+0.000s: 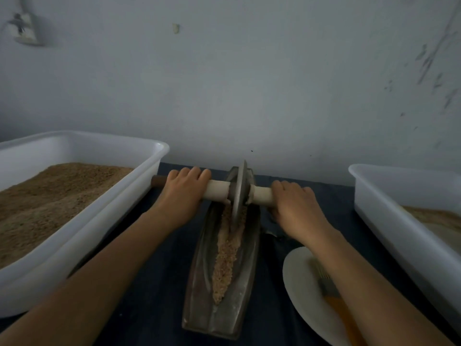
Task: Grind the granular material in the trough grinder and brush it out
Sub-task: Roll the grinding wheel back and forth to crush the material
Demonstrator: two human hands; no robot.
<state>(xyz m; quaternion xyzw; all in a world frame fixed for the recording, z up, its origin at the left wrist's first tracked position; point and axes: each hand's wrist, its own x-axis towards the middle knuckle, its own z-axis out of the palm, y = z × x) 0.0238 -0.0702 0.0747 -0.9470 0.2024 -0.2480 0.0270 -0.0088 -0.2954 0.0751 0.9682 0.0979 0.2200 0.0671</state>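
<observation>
Left hand (183,193) and right hand (295,204) are gripping the pale wooden axle (217,190) either side of the grey metal grinding wheel (240,189), sitting in the dark boat-shaped trough grinder (199,290) at centre frame, brown granular material (228,255) lying along its groove.

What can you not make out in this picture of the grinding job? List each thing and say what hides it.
Head view only:
- Brush on the plate: the right forearm covers most of it.
- Right hand: its fingertips curl under the handle, out of sight.
- Right tub: the frame edge cuts it off, so most of its contents are unseen.
- Trough bottom: the granules cover it.
- Wall fitting, top left: too blurred to identify.
</observation>
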